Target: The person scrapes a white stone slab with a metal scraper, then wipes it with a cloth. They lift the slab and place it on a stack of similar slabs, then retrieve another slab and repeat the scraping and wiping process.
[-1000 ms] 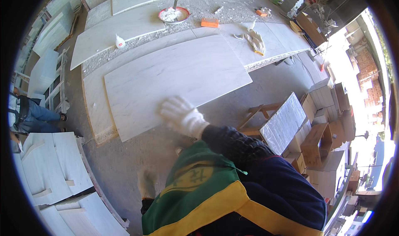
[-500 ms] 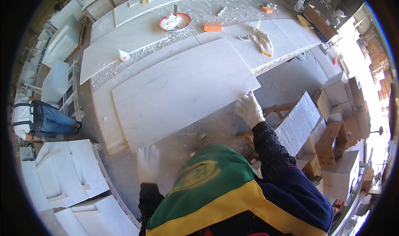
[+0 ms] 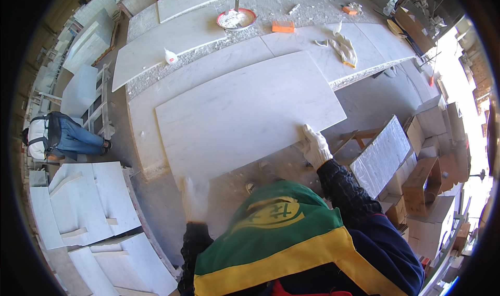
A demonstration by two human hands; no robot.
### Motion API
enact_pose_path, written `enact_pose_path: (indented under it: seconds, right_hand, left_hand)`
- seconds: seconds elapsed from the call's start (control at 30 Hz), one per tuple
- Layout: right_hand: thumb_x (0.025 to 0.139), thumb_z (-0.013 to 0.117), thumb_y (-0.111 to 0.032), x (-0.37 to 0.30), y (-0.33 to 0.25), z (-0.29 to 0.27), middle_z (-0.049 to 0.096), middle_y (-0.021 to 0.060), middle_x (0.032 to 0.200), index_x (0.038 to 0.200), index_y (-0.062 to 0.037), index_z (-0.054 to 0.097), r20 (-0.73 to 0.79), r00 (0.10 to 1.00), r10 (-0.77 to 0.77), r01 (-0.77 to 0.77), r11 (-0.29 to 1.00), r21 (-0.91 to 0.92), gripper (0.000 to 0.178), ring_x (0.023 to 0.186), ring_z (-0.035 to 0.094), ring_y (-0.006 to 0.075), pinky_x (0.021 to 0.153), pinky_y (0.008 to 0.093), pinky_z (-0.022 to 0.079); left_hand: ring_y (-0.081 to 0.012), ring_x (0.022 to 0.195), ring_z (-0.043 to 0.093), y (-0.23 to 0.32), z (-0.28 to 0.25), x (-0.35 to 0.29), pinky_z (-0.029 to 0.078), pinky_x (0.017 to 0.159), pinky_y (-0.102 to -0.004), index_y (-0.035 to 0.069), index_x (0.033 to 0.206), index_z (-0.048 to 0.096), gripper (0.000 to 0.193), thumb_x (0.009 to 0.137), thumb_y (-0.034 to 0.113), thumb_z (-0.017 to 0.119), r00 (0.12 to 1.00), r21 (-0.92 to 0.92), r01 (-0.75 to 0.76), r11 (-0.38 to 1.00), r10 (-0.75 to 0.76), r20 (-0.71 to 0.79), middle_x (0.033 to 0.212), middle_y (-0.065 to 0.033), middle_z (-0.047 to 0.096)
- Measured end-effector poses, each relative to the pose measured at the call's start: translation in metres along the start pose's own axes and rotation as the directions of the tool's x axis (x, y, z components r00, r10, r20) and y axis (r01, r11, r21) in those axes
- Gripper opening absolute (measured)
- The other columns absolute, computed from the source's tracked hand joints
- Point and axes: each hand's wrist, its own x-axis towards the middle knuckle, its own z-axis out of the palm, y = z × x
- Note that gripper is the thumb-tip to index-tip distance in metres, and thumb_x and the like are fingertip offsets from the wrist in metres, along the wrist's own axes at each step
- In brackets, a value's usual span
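A worker in white gloves stood over a large white marble slab that lay flat on the stone-topped surface, its near edge toward the worker. The right hand rested at the slab's near right edge, fingers curled over the rim in a narrow grip on the stone. The left hand was blurred near the slab's near left corner; whether its grip had closed on anything could not be told. Farther back on the surface sat a red-rimmed bowl of white paste, an orange block and a crumpled cloth. Another person crouched to the left. With only one hand clearly on it, the slab looked liable to slide, pinching fingers or chipping a corner.
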Motion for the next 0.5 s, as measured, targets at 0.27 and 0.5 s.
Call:
enact_pose_path:
  seconds: [0.27, 0.5]
  right_hand:
    - [0.102, 0.070, -0.032, 0.006, 0.065, -0.012, 0.069, 0.0066, 0.118, 0.125, -0.0069, 0.062, 0.041, 0.997, 0.063, -0.067, 0.991, 0.112, 0.035, 0.113, 0.067, 0.0239, 0.103, 0.0484, 0.056]
    - [0.101, 0.071, -0.037, 0.002, 0.031, -0.015, 0.068, 0.0084, 0.117, 0.132, -0.0093, 0.062, 0.105, 0.892, 0.440, -0.429, 0.751, 0.501, 0.043, 0.101, 0.072, 0.0271, 0.084, 0.0444, 0.064]
  left_hand:
    - [-0.0274, 0.134, 0.054, -0.032, -0.033, 0.026, 0.048, 0.112, -0.0443, 0.009, 0.150, 0.044, 0.048, 0.112, 0.038, 0.052, 0.991, 0.298, -0.122, 0.947, 0.097, 0.097, 0.145, -0.0073, 0.055]
    - [-0.0333, 0.130, 0.059, -0.035, -0.033, 0.024, 0.051, 0.109, -0.0475, 0.003, 0.149, 0.044, 0.053, 0.111, 0.039, 0.052, 1.000, 0.122, 0.007, 0.993, -0.007, 0.003, 0.143, -0.0146, 0.056]
